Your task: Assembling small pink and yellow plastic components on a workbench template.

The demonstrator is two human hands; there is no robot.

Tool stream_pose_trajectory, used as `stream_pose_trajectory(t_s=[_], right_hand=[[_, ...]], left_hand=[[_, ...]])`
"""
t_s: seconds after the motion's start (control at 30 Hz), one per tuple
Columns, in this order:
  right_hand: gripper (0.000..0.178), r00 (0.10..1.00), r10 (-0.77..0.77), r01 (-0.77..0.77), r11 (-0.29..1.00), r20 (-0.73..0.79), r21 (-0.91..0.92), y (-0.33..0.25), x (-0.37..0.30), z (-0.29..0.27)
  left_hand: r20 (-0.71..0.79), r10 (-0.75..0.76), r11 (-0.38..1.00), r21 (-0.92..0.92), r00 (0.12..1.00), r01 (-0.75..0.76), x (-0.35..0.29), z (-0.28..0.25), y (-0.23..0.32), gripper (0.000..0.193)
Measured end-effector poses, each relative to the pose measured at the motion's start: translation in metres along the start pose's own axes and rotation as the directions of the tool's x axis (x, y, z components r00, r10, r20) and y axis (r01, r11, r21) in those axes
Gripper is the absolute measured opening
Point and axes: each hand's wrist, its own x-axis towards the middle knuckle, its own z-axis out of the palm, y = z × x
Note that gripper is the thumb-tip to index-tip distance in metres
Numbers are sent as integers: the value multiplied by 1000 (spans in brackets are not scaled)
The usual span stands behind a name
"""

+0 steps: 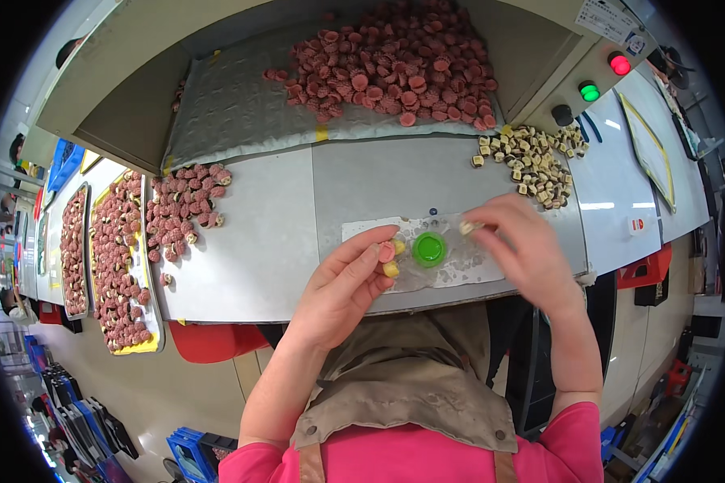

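A small pink piece [387, 252] is held just above the tabletop [250, 249], pinched between the thumb and fingers of the left hand [338, 286], yellow patches showing at the fingertips. The right hand [525, 251] pinches a small pale piece [466, 228] between thumb and fingers. Between the hands, a round green container [428, 249] stands on a spotted white sheet [477, 271]. Beyond the right hand lie cream-and-brown cubes [544, 169]; at left, a pile of pink pieces [181, 205] beside a loaded tray [156, 328]; at the back, a mound of pink cups [411, 68]
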Motion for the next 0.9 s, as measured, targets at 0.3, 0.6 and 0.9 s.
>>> stream_pose_trajectory(t_s=[0.3, 0.6, 0.9], right_hand=[[17, 975, -193, 209, 964, 109, -164, -11, 1, 28], [22, 952, -273, 294, 941, 137, -170, -10, 1, 31], [22, 953, -276, 294, 940, 124, -171, -12, -1, 34]], left_hand=[[-10, 32, 999, 43, 999, -31, -1, 2, -3, 32], [-6, 55, 990, 132, 998, -54, -4, 4, -4, 35], [17, 81, 987, 141, 997, -83, -4, 3, -7, 32]])
